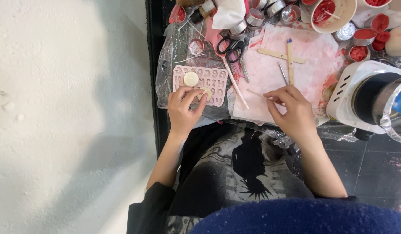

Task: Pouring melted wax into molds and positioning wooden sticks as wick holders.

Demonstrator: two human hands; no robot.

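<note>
Left hand (183,108) pinches a small pale wax disc (205,93) at the lower edge of the pink letter mould (214,82), whose long axis runs 9 to 3 o'clock. A second disc (191,79) lies on the mould at 11 o'clock from the first. Right hand (291,110) grips a thin stick (257,94), tip pointing to 10 o'clock, over stained paper (313,47). Scissors (232,47) lie at 12 o'clock.

Soft, even daylight fills the scene; the pale plastered wall (66,108) on the left looks nearly overexposed, shadows stay faint, and the edges curve slightly.
</note>
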